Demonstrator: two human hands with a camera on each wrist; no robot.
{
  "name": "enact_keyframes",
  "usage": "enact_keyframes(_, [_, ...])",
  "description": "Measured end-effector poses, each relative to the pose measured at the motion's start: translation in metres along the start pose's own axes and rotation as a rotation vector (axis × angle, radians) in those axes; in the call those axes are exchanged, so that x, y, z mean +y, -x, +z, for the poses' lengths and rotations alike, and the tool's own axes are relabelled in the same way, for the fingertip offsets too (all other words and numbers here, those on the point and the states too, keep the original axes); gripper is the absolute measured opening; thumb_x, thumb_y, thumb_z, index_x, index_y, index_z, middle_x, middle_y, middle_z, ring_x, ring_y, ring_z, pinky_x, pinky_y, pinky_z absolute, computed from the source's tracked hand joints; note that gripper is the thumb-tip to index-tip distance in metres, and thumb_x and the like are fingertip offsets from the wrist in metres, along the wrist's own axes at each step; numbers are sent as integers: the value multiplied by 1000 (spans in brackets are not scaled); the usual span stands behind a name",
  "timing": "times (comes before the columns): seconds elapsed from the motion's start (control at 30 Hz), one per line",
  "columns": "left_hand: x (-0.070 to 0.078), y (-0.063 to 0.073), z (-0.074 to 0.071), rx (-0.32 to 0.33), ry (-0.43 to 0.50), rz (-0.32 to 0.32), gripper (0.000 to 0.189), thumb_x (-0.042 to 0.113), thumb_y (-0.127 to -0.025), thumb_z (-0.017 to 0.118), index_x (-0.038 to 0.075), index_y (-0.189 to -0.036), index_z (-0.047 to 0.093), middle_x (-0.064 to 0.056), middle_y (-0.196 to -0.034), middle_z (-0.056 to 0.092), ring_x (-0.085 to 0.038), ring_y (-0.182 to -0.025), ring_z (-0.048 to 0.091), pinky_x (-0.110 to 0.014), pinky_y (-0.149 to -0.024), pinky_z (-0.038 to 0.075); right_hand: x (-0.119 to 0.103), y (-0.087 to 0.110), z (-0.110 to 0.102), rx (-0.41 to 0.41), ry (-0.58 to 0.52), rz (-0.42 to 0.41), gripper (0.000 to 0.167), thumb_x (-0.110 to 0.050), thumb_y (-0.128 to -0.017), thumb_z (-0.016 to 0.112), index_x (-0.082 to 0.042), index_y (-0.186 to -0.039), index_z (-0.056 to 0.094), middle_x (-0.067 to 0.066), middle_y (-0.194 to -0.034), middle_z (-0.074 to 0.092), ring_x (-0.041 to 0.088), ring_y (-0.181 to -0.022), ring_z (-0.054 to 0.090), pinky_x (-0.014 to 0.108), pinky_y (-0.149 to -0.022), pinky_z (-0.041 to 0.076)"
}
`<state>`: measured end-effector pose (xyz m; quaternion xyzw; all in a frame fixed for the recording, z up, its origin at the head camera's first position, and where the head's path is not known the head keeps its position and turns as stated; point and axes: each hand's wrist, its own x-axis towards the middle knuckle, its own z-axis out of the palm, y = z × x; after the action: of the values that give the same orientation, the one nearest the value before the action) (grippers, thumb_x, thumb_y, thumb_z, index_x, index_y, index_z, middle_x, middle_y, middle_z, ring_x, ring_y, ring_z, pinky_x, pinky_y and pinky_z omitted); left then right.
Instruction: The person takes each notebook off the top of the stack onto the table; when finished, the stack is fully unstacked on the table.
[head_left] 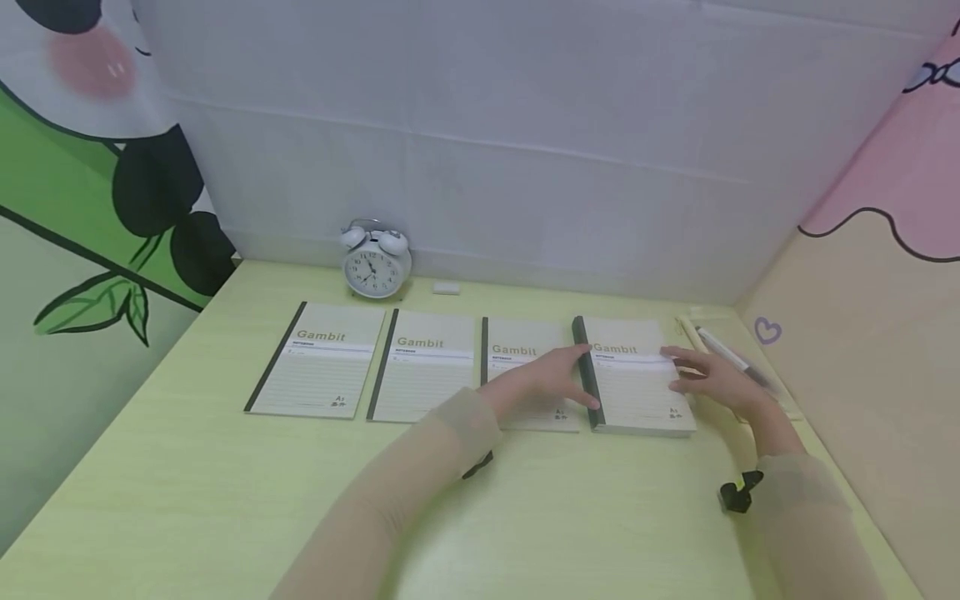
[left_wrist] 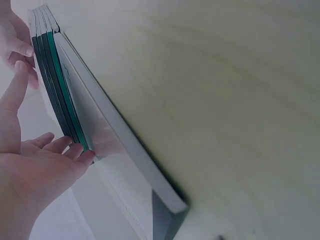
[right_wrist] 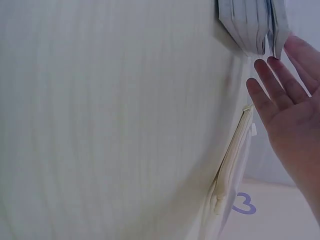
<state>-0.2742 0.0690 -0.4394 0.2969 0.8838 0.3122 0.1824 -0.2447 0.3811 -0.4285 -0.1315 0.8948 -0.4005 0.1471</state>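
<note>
A stack of several Gambit notebooks lies at the right of the row, dark spines to the left. Along those spines my left hand spreads its thumb and fingers, and its fingertips touch the stack. On the opposite side, my right hand reaches the page edges with thumb and fingers mostly straight. In the right wrist view, a narrow gap shows beneath the topmost notebook. Under my left wrist lies a single notebook, partly hidden by the hand.
Two more notebooks lie flat to the left, a middle one and an outer one. Behind them stand a white alarm clock and a small white block. Right of the stack, a pouch with pens lies near the wall.
</note>
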Motion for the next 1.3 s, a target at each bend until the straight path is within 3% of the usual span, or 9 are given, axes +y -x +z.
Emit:
enact_keyframes(0.1, [0,0,0,3,-4,2,108,45,-71,80,11,-151,17,-5,-156,23,-20,-142,24,-31,-115,20,-4,1,0,36,25,-22,68,-28,-91,63,-11,-148,31,20,-152,27,44,-134,29,57,-105,32])
enact_keyframes(0.23, [0,2,0,2,10,12,108,44,-70,80,11,-151,17,-5,-156,23,-20,-142,24,-31,-115,20,-6,2,1,93,24,-25,64,-28,-90,64,-13,-146,35,16,-151,30,31,-125,44,33,-95,46])
enact_keyframes(0.3, [0,3,-1,0,21,18,108,44,-71,79,11,-151,16,-5,-156,22,-20,-142,24,-31,-115,20,-7,3,1,106,-15,-34,63,-25,-91,64,-13,-146,36,16,-152,27,27,-123,46,22,-89,48])
enact_keyframes(0.4, [2,4,-1,5,38,23,107,45,-71,79,12,-152,16,-5,-156,22,-20,-142,23,-32,-115,20,-7,5,0,132,-37,-33,62,-26,-91,63,-16,-147,35,15,-155,19,33,-127,43,15,-85,48])
enact_keyframes(0.5, [1,3,-1,38,60,29,106,45,-72,78,15,-152,16,-5,-156,23,-20,-142,25,-33,-115,22,-10,7,-2,159,-50,-22,61,-27,-92,61,-22,-147,34,12,-158,10,43,-132,34,17,-86,49])
enact_keyframes(0.73, [3,1,-1,93,374,22,96,32,-74,79,24,-151,22,-11,-146,40,-23,-132,42,-38,-107,37,-17,9,-4,190,-124,-52,62,-20,-93,60,-21,-148,32,2,-159,9,50,-134,25,18,-89,47])
enact_keyframes(0.83, [4,-1,0,113,427,31,94,24,-74,79,22,-150,24,-14,-143,43,-26,-126,49,-34,-101,43,-19,9,-4,196,-113,-67,62,-20,-93,60,-20,-148,32,2,-159,11,49,-134,27,15,-86,47])
enact_keyframes(1.07, [11,-6,1,204,398,1,84,17,-77,78,16,-147,32,-8,-121,58,-16,-107,59,-20,-87,49,-24,9,-10,231,-164,-91,58,-15,-93,60,-15,-146,36,0,-154,26,15,-119,44,16,-83,48])
enact_keyframes(1.3, [18,2,-11,229,314,58,80,16,-80,75,11,-147,32,-10,-116,58,-11,-95,58,-16,-82,49,-30,10,-18,220,-138,-62,58,-20,-93,60,-21,-146,36,-6,-153,27,39,-136,28,10,-86,43])
